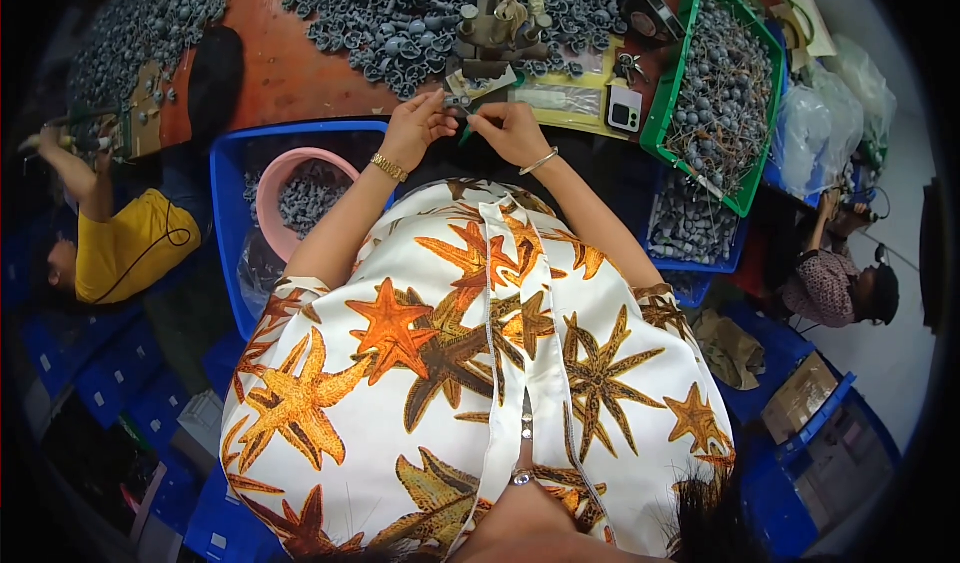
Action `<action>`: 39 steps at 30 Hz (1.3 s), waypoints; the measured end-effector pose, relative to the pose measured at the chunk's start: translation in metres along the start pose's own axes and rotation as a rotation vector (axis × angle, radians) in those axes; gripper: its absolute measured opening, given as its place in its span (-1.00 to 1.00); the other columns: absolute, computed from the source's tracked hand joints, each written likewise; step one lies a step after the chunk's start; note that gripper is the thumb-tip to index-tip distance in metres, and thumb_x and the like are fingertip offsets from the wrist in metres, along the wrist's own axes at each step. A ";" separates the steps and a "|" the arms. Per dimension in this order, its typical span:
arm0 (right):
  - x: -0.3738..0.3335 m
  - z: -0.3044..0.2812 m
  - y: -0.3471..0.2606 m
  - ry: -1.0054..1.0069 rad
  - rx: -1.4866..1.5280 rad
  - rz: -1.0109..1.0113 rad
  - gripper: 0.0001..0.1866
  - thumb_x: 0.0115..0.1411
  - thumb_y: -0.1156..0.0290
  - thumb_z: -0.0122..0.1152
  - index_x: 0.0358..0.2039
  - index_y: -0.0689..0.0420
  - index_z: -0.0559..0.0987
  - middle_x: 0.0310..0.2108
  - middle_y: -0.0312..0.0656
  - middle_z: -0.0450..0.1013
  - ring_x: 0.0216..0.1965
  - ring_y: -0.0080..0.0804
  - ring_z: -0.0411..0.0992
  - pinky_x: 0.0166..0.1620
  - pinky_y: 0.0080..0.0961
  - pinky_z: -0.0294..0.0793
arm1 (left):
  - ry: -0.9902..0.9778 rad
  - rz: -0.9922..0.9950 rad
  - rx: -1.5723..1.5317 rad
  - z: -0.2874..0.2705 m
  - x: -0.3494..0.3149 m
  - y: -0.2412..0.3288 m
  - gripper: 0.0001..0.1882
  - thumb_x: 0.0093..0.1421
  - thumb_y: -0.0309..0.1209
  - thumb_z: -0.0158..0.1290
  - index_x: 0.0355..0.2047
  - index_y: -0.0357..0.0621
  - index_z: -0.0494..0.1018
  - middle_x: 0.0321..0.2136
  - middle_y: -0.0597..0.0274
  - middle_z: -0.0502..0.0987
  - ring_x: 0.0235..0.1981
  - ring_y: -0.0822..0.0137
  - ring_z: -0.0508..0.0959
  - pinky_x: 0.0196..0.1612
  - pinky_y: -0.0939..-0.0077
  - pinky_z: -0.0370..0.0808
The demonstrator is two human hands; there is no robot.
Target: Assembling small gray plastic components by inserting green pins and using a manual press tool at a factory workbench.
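Observation:
At the table's near edge, my left hand (418,129) pinches a small grey plastic part (457,101) between thumb and fingertips. My right hand (512,132) is closed beside it, fingertips touching or nearly touching the same part; whether it grips another piece is too small to tell. A thin green strip (465,136) shows just below the fingers. Right behind both hands stands a metal bench press (497,38). Heaped around that press are many loose grey plastic parts (370,23), some round, some ring-like.
A green bin (655,128) of grey parts with wires stands right. A blue bin (222,188) with a pink bucket (268,198) sits left. A phone (624,109) and keys (630,66) lie on the red table (290,83). Co-workers sit left (140,248) and right (830,283).

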State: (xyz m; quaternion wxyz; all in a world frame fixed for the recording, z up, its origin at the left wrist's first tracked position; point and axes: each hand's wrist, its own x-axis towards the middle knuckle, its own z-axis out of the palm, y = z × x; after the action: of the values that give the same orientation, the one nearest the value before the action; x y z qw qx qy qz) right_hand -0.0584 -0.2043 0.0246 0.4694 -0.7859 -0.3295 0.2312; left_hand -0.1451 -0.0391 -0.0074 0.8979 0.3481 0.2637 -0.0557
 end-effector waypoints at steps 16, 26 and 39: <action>0.006 0.002 0.012 -0.225 1.384 0.865 -0.75 0.16 0.22 -0.01 -0.47 0.16 0.42 -0.66 -0.35 0.27 -0.75 -0.67 0.08 -0.67 -0.74 0.07 | 0.025 0.867 1.235 0.033 -0.004 0.007 -0.85 0.05 -0.50 0.03 -0.34 -0.26 0.50 -0.61 0.29 0.41 -0.64 0.55 0.37 -0.60 0.73 0.30; 0.015 0.014 0.069 0.132 0.525 0.327 -0.94 0.04 0.51 -0.01 -0.43 0.18 0.39 -0.63 -0.30 0.33 -0.65 -0.62 0.26 -0.58 -0.70 0.21 | 0.444 0.494 0.275 -0.005 0.014 -0.009 -0.58 0.04 -0.33 0.09 -0.12 -0.30 0.34 -0.40 0.15 0.49 -0.56 0.38 0.50 -0.45 0.54 0.45; 0.041 0.035 0.081 0.112 0.763 0.513 -0.81 0.08 0.40 0.10 -0.36 0.28 0.46 -0.53 -0.17 0.46 -0.60 -0.49 0.43 -0.57 -0.66 0.37 | 0.209 0.643 1.347 -0.001 0.056 -0.016 -0.85 -0.03 -0.39 0.08 -0.46 -0.22 0.47 -0.56 0.07 0.42 -0.52 0.12 0.46 -0.44 0.36 0.37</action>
State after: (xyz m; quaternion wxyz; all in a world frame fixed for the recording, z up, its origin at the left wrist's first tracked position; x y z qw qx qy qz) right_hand -0.0298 -0.1809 -0.0660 0.6698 -0.6243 0.0105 0.4018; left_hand -0.1018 -0.0456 -0.0461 0.4331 0.8853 0.1417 0.0929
